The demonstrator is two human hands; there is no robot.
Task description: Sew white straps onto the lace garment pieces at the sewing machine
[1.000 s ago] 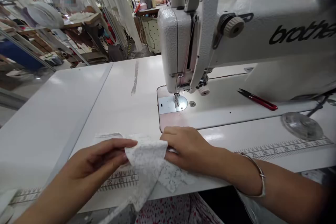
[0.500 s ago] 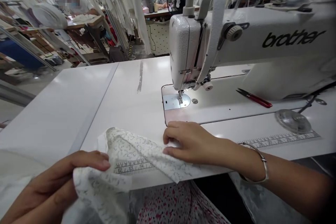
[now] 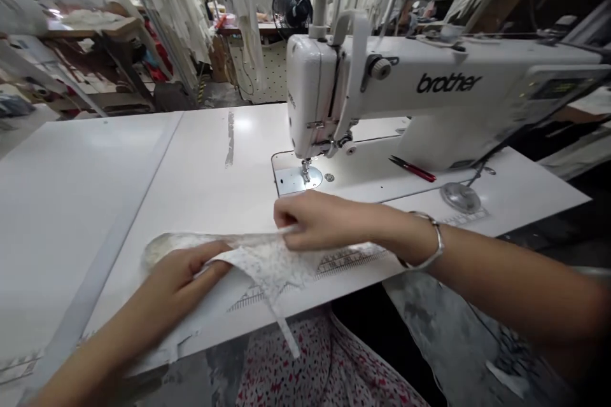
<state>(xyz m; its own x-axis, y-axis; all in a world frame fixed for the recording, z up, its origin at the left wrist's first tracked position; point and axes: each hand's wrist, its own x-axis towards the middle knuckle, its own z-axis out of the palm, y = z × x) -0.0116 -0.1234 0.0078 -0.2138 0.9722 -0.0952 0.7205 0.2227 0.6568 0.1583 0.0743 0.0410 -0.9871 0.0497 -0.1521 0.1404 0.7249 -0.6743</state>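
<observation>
At the far left of the frame the white table [image 3: 71, 191] runs bare toward the upper left, where shelves [image 3: 90, 32] and hanging pale cloth [image 3: 176, 6] fill the background.

Low in the left half, the left hand [image 3: 179, 276] lies on the table near its front edge, fingers stretched forward and closed lightly on the left part of a strip of white lace [image 3: 267, 261]; the thumb and fingertips pinch its edge. The lace stretches flat across the lower middle of the frame, from a rounded end just left of that hand to the right hand, and it covers part of the printed ruler [image 3: 344, 262] along the table's front edge. A narrow tail of it hangs over the edge above a red-and-white flowered lap [image 3: 329, 375].

At the centre, the right hand [image 3: 315, 222] rests on the lace, fingers curled and pressing it down, with the fingertips gripping its upper edge. A silver bangle [image 3: 429, 248] circles that wrist.

Just above the right hand sits the needle plate [image 3: 291, 181] under the head of a white sewing machine [image 3: 429, 95]. A black fan [image 3: 292, 9] stands behind it. To the right, red-handled snips [image 3: 413, 170] lie on the machine bed, and a round metal disc [image 3: 461, 197] lies on the table near them.
</observation>
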